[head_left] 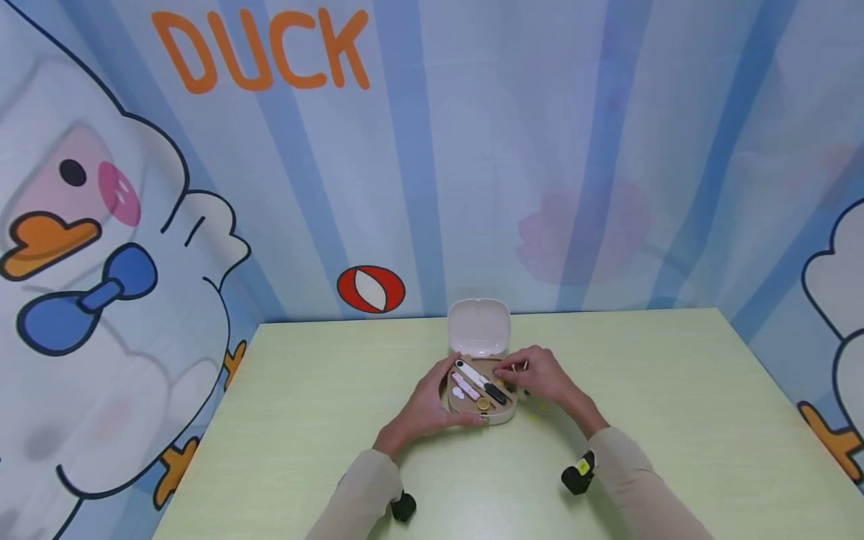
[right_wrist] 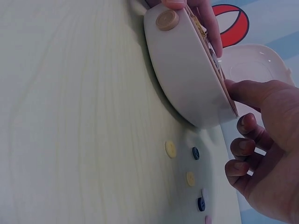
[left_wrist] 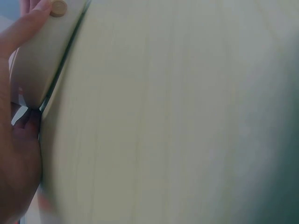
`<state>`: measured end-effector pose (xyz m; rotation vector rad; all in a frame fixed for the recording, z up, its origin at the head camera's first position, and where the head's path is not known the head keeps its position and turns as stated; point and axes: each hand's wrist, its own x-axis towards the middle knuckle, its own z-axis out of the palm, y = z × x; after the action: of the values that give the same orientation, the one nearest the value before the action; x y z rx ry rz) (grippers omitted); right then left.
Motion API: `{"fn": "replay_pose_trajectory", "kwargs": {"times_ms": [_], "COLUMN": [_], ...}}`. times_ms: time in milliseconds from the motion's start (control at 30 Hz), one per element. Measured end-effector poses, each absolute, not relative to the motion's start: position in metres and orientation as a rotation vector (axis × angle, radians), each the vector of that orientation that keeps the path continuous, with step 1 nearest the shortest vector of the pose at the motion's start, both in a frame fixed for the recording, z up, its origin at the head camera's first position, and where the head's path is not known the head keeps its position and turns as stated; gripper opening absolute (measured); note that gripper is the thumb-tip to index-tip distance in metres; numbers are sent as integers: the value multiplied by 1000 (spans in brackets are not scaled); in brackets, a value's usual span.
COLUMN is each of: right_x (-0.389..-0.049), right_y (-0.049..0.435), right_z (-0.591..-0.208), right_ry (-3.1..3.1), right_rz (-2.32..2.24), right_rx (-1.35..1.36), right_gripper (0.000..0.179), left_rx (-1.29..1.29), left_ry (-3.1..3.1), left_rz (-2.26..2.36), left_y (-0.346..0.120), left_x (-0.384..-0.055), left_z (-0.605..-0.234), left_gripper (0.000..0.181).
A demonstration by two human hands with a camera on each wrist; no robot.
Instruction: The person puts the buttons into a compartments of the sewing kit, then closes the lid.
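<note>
A small off-white sewing kit box (right_wrist: 187, 70) stands on the table, its lid (head_left: 479, 326) raised at the back. My left hand (head_left: 421, 409) grips the box from the left, thumb along the front near a round tan knob (right_wrist: 167, 20). Inside the tan tray lie a slim white-and-black tool (head_left: 481, 377), a pinkish piece (head_left: 466, 386) and a round gold-coloured piece (head_left: 483, 404). My right hand (head_left: 536, 373) reaches over the tray's right side, with a digit touching inside its edge and other fingers curled; whatever lies between the fingertips is hidden.
On the table right of the box lie several loose buttons, among them a yellow button (right_wrist: 171, 149), a dark button (right_wrist: 195, 153) and a pink piece (right_wrist: 208, 219) cut by the frame. A printed duck curtain (head_left: 472, 150) hangs behind the pale wooden table (head_left: 324, 390).
</note>
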<state>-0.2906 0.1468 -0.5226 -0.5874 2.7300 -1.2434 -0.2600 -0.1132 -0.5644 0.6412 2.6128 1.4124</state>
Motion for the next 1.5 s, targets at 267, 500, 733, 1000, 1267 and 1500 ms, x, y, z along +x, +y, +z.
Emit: {"fn": "replay_pose_trajectory", "kwargs": {"times_ms": [267,500,733,1000,1267,1500], "right_x": [-283,-280,-273,-266,-262,-259], "right_y": [153,170,195,220,237,243], "right_z": [-514,-511,-512,-517,-524,-531], "right_ry": [2711,2752,2764,2773,2792,2799], "right_rz": [-1281,-1271,-1267,-1271,-1252,-1233], "right_rx": [-542,-597,-601,-575,-580,-537], "right_gripper": [21,32,39,38,35,31], "left_rx": [642,620,636,644,643,635], "left_ry": [2611,2624,2618,2616,2622,2626], "left_rz": [1408,1380,1400,1443,1435,1418], "left_y": [-112,-112,-112,-111,-111,-111], "left_x": [-259,-260,-259,-261,-261,-261], "left_z": [-565,-564,-564,-566,-566,-566], "left_gripper": [119,120,121,121,120,120]}}
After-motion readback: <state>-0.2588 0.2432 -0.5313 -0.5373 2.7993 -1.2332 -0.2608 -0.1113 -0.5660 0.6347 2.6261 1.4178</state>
